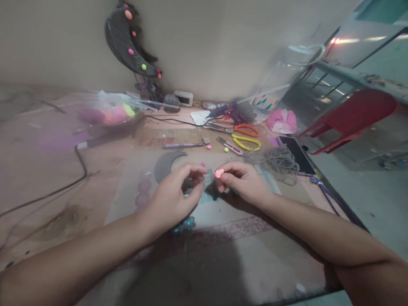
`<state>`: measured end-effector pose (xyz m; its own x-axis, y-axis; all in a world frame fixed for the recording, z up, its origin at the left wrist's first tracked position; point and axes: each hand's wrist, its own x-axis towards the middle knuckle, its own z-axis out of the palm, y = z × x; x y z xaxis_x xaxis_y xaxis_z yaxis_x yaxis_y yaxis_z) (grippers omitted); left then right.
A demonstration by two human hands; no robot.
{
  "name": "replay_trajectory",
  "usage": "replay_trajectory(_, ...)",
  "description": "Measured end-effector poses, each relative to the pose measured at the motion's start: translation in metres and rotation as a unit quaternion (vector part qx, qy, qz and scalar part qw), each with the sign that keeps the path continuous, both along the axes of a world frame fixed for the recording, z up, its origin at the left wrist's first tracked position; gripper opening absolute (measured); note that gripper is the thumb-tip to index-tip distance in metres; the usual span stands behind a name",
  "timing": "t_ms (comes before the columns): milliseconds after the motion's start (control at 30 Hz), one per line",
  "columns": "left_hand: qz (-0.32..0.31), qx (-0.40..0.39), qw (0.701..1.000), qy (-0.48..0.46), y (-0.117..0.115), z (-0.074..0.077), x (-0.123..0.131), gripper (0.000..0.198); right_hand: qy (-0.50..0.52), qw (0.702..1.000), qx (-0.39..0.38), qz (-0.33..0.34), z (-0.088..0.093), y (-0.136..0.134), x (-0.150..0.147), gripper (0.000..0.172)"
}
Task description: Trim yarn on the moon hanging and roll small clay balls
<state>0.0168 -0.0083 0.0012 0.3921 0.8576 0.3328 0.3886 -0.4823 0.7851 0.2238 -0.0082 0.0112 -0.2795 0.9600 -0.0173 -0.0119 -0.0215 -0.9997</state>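
My right hand [244, 180] pinches a small, uneven pink lump [219, 173], like soft clay, between thumb and fingertips. Just left of it, my left hand [181, 187] hovers with curved fingers and the thumb apart, nothing visible between them. Behind the left hand lies a grey crescent moon cutout [164, 165]. Small balls, one pink [209, 147] and one yellow-green [226, 150], rest beyond the hands. A purple ball [203, 164] shows just past the left fingertips. Below the left wrist is a dark cluster with teal specks [185, 224], partly hidden.
Orange-handled scissors [247, 130], yellow-handled pliers [247, 143], a thread snipper [229, 145] and a pen [183, 145] lie behind. Grey yarn [282, 161] and a phone [296, 155] are at right. A glue gun [223, 111], a bag of coloured clay [111, 114] and a cable [81, 163] stand farther off.
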Motion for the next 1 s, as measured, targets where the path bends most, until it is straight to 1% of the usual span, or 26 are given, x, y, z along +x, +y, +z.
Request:
replay_trajectory(67,0.010,-0.010,1.000,-0.011,0.001,-0.002,-0.001,0.021,0.001,1.000,-0.001,0.004,-0.001,0.000,0.000,0.028)
replay_trajectory(167,0.010,0.001,0.999,-0.033,0.004,-0.002,-0.002,0.020,-0.002,1.000,-0.007,0.013,-0.003,-0.001,0.000,0.025)
replay_trajectory(333,-0.024,0.026,0.997,-0.066,0.004,0.001,-0.002,0.012,-0.006,0.998,0.000,0.055,-0.006,-0.002,-0.001,0.020)
replay_trajectory(433,-0.040,0.038,0.997,-0.058,0.003,0.002,-0.002,0.010,-0.011,0.998,-0.001,0.066,-0.007,-0.003,-0.002,0.021)
replay_trajectory(500,-0.041,0.025,0.998,-0.039,0.002,0.002,-0.003,0.012,-0.015,0.998,0.000,0.063,-0.008,-0.004,-0.002,0.022)
replay_trajectory(633,-0.015,-0.039,0.999,-0.033,0.003,-0.003,-0.005,0.021,-0.025,0.999,0.007,0.046,-0.007,-0.005,-0.001,0.026)
replay_trajectory(733,-0.011,-0.039,0.999,-0.026,0.003,-0.001,-0.007,0.035,-0.041,0.999,0.014,0.028,-0.005,-0.003,0.000,0.026)
replay_trajectory(767,-0.031,-0.022,0.999,-0.011,0.001,0.001,-0.006,0.037,-0.046,0.999,0.020,0.016,-0.004,-0.001,0.001,0.027)
replay_trajectory(800,-0.072,-0.001,0.997,0.005,-0.002,0.005,-0.005,0.038,-0.049,0.998,0.029,0.002,-0.004,0.001,0.002,0.028)
replay_trajectory(833,-0.131,0.022,0.991,0.019,-0.006,0.009,-0.004,0.035,-0.051,0.998,0.040,-0.015,-0.004,0.004,0.004,0.030)
replay_trajectory(900,-0.274,0.062,0.959,0.037,-0.016,0.016,0.000,0.018,-0.048,0.996,0.064,-0.049,-0.005,0.011,0.008,0.033)
replay_trajectory(933,-0.321,0.067,0.944,0.041,-0.020,0.018,0.001,0.024,-0.047,0.995,0.073,-0.059,-0.006,0.014,0.010,0.034)
replay_trajectory(967,-0.346,0.063,0.935,0.051,-0.024,0.019,0.003,0.040,-0.046,0.994,0.078,-0.064,-0.007,0.016,0.012,0.035)
replay_trajectory(1000,-0.344,0.057,0.936,0.052,-0.026,0.019,0.003,0.046,-0.048,0.994,0.079,-0.063,-0.007,0.017,0.012,0.035)
